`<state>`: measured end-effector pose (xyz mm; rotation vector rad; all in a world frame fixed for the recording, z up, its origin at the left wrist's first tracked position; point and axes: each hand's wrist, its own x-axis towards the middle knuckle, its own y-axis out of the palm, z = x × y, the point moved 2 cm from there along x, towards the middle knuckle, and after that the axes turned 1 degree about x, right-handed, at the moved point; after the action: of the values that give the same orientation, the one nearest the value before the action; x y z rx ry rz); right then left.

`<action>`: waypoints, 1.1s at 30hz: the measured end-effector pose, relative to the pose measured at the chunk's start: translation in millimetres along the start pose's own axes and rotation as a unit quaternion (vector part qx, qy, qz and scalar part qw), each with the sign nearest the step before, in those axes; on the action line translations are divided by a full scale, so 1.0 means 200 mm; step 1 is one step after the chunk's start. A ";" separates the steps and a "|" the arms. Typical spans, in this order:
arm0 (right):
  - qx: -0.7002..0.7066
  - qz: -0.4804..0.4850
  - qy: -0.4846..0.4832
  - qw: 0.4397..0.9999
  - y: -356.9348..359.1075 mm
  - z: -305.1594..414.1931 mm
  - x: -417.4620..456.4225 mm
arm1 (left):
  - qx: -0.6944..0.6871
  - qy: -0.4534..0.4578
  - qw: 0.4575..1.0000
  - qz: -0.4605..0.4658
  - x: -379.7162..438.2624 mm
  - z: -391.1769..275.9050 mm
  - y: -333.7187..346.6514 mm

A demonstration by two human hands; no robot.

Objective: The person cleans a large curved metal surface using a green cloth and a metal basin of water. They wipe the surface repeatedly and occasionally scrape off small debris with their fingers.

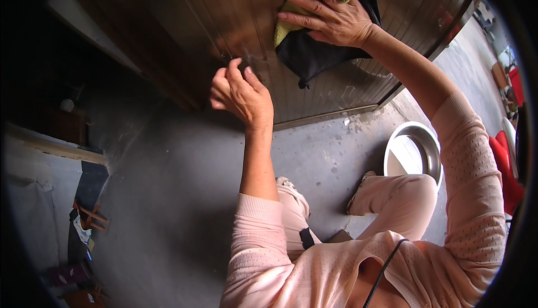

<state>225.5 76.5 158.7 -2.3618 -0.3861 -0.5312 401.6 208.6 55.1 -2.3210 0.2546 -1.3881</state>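
My right hand [332, 16] lies spread over a black and yellow-green cloth [323, 60], pressing it flat on a shiny brown grooved door panel [260, 26]. A lower corner of the cloth hangs loose below the palm. My left hand [243, 91] is close to the left part of the panel, near a small fitting at its edge. Its fingers are bent with the index finger raised. Whether a fingertip touches the door or the fitting, I cannot tell.
A metal basin [433, 156] holding liquid stands on the grey concrete floor [168, 190], beside my right knee. The door's bottom edge [328, 116] runs just above the floor. Red items [502, 169] are at the right, wooden furniture [69, 125] at the far left.
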 end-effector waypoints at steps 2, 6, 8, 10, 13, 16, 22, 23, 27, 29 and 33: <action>0.018 0.013 0.005 1.000 0.01 0.00 0.00 | -0.215 -0.171 0.956 0.101 -0.03 0.02 0.04; 0.013 0.007 0.000 1.000 0.01 0.00 0.02 | -0.476 -0.476 0.704 0.226 -0.08 0.04 0.13; 0.006 0.013 0.001 1.000 0.01 -0.01 0.01 | -0.482 -0.531 0.653 0.245 -0.05 -0.01 0.12; -0.001 0.003 -0.001 1.000 0.00 -0.01 0.01 | -0.492 -0.569 0.613 0.243 -0.02 -0.05 0.10; -0.008 -0.011 -0.001 1.000 0.00 0.00 0.02 | -0.497 -0.583 0.601 0.227 -0.02 -0.06 0.12; -0.005 -0.005 0.005 1.000 0.00 0.00 0.03 | -0.513 -0.596 0.582 0.205 -0.03 -0.06 0.13; -0.009 -0.048 -0.008 0.999 0.01 0.00 0.03 | -0.502 -0.581 0.605 0.212 -0.05 -0.04 0.13; -0.008 -0.034 -0.002 0.999 0.00 0.00 0.02 | -0.499 -0.583 0.605 0.214 -0.05 -0.04 0.12; -0.018 -0.021 0.000 1.000 -0.02 0.01 0.03 | -0.487 -0.591 0.605 0.218 -0.05 -0.04 0.11; -0.022 -0.039 -0.004 0.999 -0.02 0.00 0.03 | -0.486 -0.592 0.604 0.218 -0.05 -0.04 0.11; -0.022 -0.040 -0.003 0.999 -0.02 0.00 0.03 | -0.490 -0.593 0.601 0.217 -0.06 -0.03 0.11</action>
<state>229.3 79.9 163.3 -2.3991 -0.4767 -0.5763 391.4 191.6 39.7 -3.0037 1.2114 0.9744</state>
